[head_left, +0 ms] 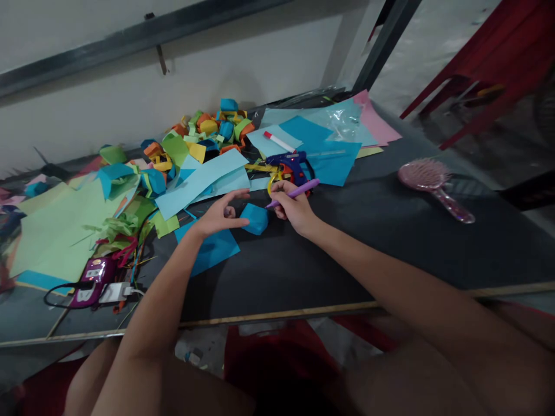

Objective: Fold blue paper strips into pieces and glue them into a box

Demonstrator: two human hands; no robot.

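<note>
A small folded blue paper shape (255, 219) rests on the dark tabletop between my two hands. My left hand (219, 215) is at its left side, fingers apart and curved, the thumb tip against or just in front of the paper. In my right hand (296, 209) is a purple pen (299, 189), gripped between thumb and fingers. Its tip points left and down at the upper right edge of the blue shape; whether it touches cannot be made out. Under my left wrist lies a flat blue paper sheet (217, 249).
Behind my hands are a blue glue gun (295, 167), a white-and-red marker (280, 141) and blue sheets (342, 162). A pile of folded colored paper pieces (208, 127) lies by the wall. A purple device (93, 280) with cables is left, a pink hairbrush (425, 175) right.
</note>
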